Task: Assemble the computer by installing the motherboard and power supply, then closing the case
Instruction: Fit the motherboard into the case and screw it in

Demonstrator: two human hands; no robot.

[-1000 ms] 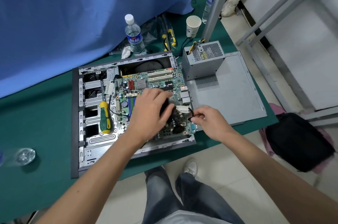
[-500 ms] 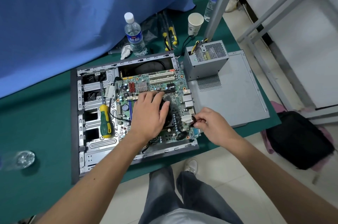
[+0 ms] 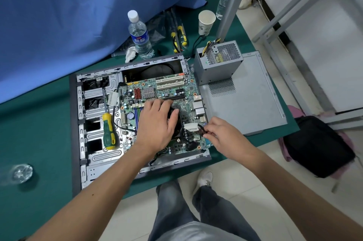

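Note:
An open grey computer case [image 3: 82, 138] lies flat on the green table. The green motherboard [image 3: 167, 91] sits inside it on the right half. My left hand [image 3: 157, 122] lies on the black CPU fan in the board's middle, fingers curled over its top edge. My right hand [image 3: 222, 136] pinches a black cable with a white connector [image 3: 190, 127] just above the board's near right corner. The grey power supply [image 3: 218, 63] stands outside the case on the grey side panel [image 3: 253, 103], to the right.
A yellow-green screwdriver [image 3: 108, 130] lies in the case's left bay area. A water bottle [image 3: 140, 36], paper cup [image 3: 206, 21] and more tools [image 3: 178, 36] stand behind the case. A metal post [image 3: 229, 1] rises at the back right. A clear bottle [image 3: 19, 173] lies far left. A black bag [image 3: 318, 146] sits on the floor.
My left hand has shifted slightly back along the fan. My right hand with the white connector has stayed near the board's right corner, moving only a little.

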